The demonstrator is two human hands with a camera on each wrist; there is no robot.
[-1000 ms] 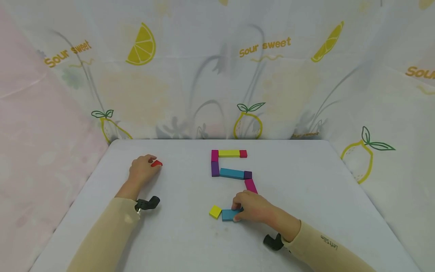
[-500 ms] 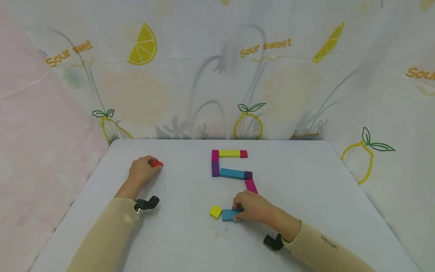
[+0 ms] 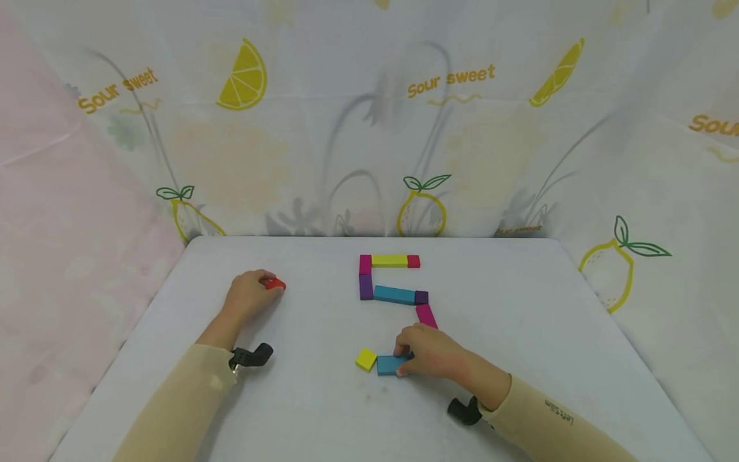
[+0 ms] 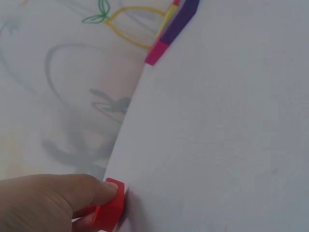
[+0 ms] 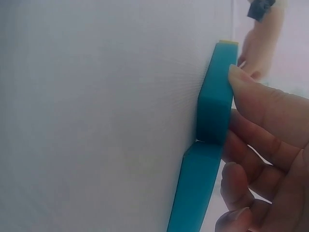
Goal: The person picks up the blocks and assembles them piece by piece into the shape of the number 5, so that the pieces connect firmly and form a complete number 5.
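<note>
My left hand (image 3: 247,296) pinches a small red block (image 4: 110,209) between thumb and fingers at the left of the table. At the centre front, my right hand (image 3: 433,354) holds a blue block (image 3: 388,366) by its sides, thumb on the near side. A second blue block (image 5: 194,188) adjoins it at an angle in the right wrist view, mostly hidden under the hand in the head view. A yellow block (image 3: 365,360) sits turned at the left end of the held one. Just beyond the right hand's knuckles lies a magenta block (image 3: 426,316), partly covered.
Toward the back runs a bent line of blocks: a red one (image 3: 413,261), a long yellow one (image 3: 389,261), a magenta one (image 3: 365,264), a purple one (image 3: 366,287), a long blue one (image 3: 394,295) and a small dark purple one (image 3: 421,298). A printed curtain (image 3: 323,147) hangs behind the white table (image 3: 312,398).
My left hand has shifted a little right and nearer with the red block, which shows more between its fingers. The right hand and the other blocks have stayed in place.
</note>
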